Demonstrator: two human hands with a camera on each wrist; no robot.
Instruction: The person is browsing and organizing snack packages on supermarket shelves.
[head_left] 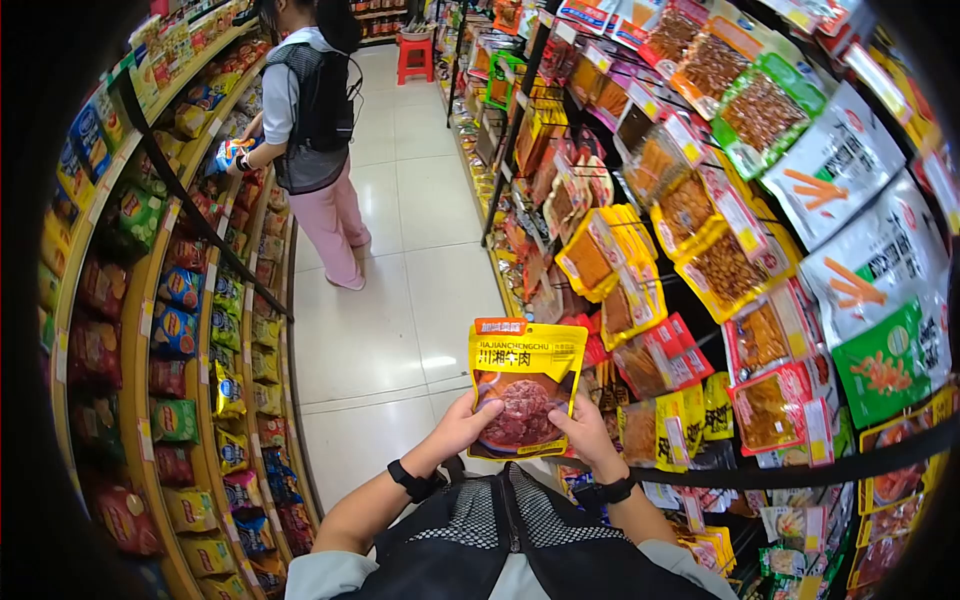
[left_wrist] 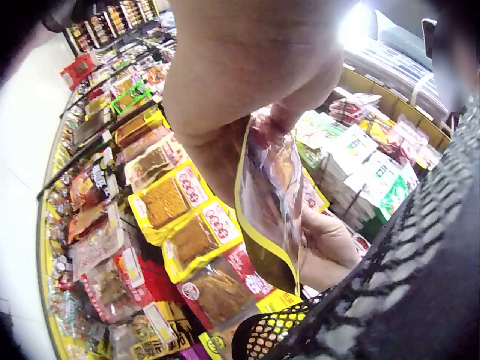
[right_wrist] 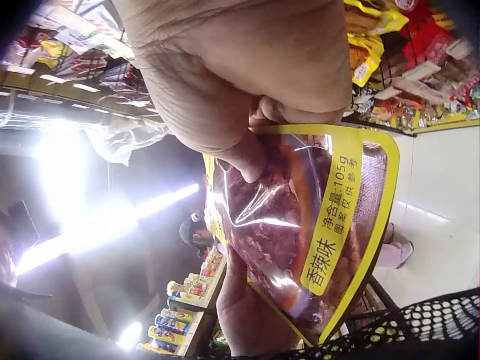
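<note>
Near, at centre, the left hand (head_left: 458,430) and right hand (head_left: 592,438) clamp fingers and thumbs on the beef pouch (head_left: 522,400) at both sides; probably light, pliable and slick, it should grip best by its seams.

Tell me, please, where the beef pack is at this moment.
In the head view, the beef pack is in the lower half, slightly right of centre, held between the left hand and right hand, above the vest.
</note>
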